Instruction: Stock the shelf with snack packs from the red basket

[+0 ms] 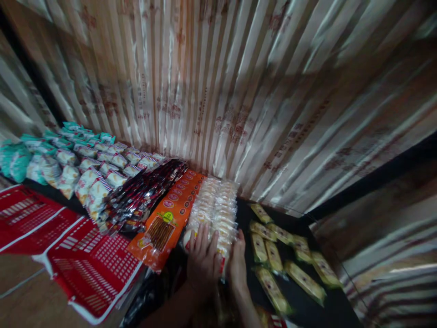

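Two rows of clear-wrapped, pale round snack packs (pixel 215 205) stand close together on a black table (pixel 247 212). My left hand (pixel 204 255) lies on the near end of these packs with its fingers stretched out. Along their near right side rests my right hand (pixel 238 262), its visible fingers extended and touching the wrappers. Neither hand is wrapped round a pack. Directly left of the rows is a flat orange snack bag (pixel 170 214) with brown sticks pictured on it. The undersides of both hands are hidden.
Dark shiny packets (pixel 143 196), white snack bags (pixel 92 182) and teal bags (pixel 20 161) fill the left side. Several yellowish packs (pixel 273 255) lie scattered at right. Red baskets (pixel 92 259) stand at front left. A printed, pleated sheet (pixel 205 91) rises behind the table.
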### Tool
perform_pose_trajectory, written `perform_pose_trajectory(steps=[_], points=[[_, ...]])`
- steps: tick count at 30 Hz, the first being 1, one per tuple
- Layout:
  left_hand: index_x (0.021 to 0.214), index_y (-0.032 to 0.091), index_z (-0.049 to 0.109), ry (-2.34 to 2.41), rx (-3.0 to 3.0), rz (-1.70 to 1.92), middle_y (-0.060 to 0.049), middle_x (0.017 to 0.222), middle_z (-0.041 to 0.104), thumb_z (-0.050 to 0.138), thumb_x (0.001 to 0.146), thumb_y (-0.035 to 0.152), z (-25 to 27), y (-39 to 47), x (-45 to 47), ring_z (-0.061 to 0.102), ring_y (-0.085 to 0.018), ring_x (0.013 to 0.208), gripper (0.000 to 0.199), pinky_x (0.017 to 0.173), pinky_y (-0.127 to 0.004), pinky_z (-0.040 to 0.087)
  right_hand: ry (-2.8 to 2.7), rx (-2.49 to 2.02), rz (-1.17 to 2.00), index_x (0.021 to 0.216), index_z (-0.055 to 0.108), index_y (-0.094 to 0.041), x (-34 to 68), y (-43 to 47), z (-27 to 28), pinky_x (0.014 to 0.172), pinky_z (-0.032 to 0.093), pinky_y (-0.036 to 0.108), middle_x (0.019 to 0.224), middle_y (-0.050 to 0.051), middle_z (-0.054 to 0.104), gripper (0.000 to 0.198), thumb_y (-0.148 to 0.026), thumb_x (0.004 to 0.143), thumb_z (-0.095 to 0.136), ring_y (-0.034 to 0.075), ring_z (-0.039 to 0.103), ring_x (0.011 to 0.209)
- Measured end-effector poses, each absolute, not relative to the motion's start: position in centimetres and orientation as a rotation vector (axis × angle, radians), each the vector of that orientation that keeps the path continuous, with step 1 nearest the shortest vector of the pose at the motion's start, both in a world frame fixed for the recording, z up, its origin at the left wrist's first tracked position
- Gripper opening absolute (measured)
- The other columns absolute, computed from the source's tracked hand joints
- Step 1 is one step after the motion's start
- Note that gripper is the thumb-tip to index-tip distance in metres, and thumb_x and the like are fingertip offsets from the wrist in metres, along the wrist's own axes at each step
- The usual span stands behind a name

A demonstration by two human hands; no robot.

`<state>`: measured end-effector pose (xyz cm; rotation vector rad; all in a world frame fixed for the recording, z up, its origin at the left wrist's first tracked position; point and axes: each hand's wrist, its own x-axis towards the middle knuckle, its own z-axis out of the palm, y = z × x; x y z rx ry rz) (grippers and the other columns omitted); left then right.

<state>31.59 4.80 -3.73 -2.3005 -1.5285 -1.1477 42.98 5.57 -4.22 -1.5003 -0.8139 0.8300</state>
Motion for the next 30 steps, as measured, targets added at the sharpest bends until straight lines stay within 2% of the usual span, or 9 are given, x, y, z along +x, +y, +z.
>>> perform_pose_trajectory(steps=[3,7,11,14,20,26,30], points=[[0.136,0.015,0.038,-1.528,-2.328,-1.179,-0.014,0.144,0.033,0.035,0.091,0.031,-3.5,4.8,31.5,0.024,-0.027,0.135,0.048,0.108,-0.047,0.021,-0.806,-1.594,0.791,0.144,0.019,-0.018,42.2,5.8,-3.3,0.109,0.026,0.039,0.148,0.009,0.029,0.080,-0.069,0.081,0.024,0.023,0.032,0.133],[0.137,0.016,0.038,-1.510,-2.370,-1.205,-0.013,0.146,0.031,0.037,0.090,0.031,-3.4,4.0,30.8,0.022,-0.028,0.136,0.049,0.109,-0.049,0.019,-0.803,-1.649,0.656,0.142,0.023,-0.016,42.7,4.4,-1.5,0.110,0.021,0.040,0.145,0.011,0.033,0.082,-0.069,0.080,0.025,0.024,0.030,0.134],[0.138,0.014,0.034,-1.566,-2.331,-1.244,-0.015,0.149,0.022,0.037,0.089,0.026,-3.9,3.1,29.7,0.015,-0.032,0.137,0.051,0.108,-0.053,0.020,-0.906,-1.728,0.654,0.144,0.021,-0.019,42.7,2.3,-1.6,0.112,0.016,0.039,0.150,0.008,0.024,0.083,-0.067,0.078,0.036,0.024,0.024,0.136],[0.139,0.011,0.031,-1.614,-2.296,-1.254,-0.017,0.150,0.016,0.039,0.088,0.026,-4.9,3.1,29.4,0.014,-0.033,0.137,0.054,0.107,-0.054,0.023,-1.000,-1.780,0.675,0.145,0.016,-0.016,41.6,2.0,-2.6,0.112,0.015,0.042,0.151,0.009,0.019,0.089,-0.067,0.076,0.039,0.027,0.021,0.137],[0.139,0.015,0.033,-1.590,-2.319,-1.234,-0.015,0.149,0.021,0.041,0.088,0.028,-5.5,3.6,29.2,0.016,-0.032,0.137,0.053,0.106,-0.051,0.026,-1.044,-1.817,0.623,0.146,0.007,-0.011,40.2,2.7,-3.0,0.111,0.016,0.044,0.152,0.012,0.014,0.095,-0.069,0.076,0.034,0.029,0.019,0.138],[0.141,0.020,0.031,-1.680,-2.419,-1.227,-0.011,0.150,0.021,0.040,0.089,0.031,-3.0,3.9,27.8,0.011,-0.030,0.138,0.054,0.108,-0.049,0.024,-0.966,-1.805,0.727,0.146,0.008,-0.016,41.8,2.4,-2.2,0.112,0.015,0.044,0.152,0.011,0.015,0.097,-0.070,0.073,0.041,0.027,0.019,0.138],[0.141,0.013,0.027,-2.032,-2.440,-1.277,-0.012,0.148,0.026,0.028,0.092,0.031,-2.6,7.5,27.5,0.010,-0.028,0.138,0.053,0.109,-0.051,0.022,-0.909,-1.823,0.743,0.145,0.013,-0.016,43.1,4.1,-1.3,0.113,0.012,0.042,0.152,0.009,0.017,0.092,-0.071,0.075,0.036,0.026,0.018,0.138]])
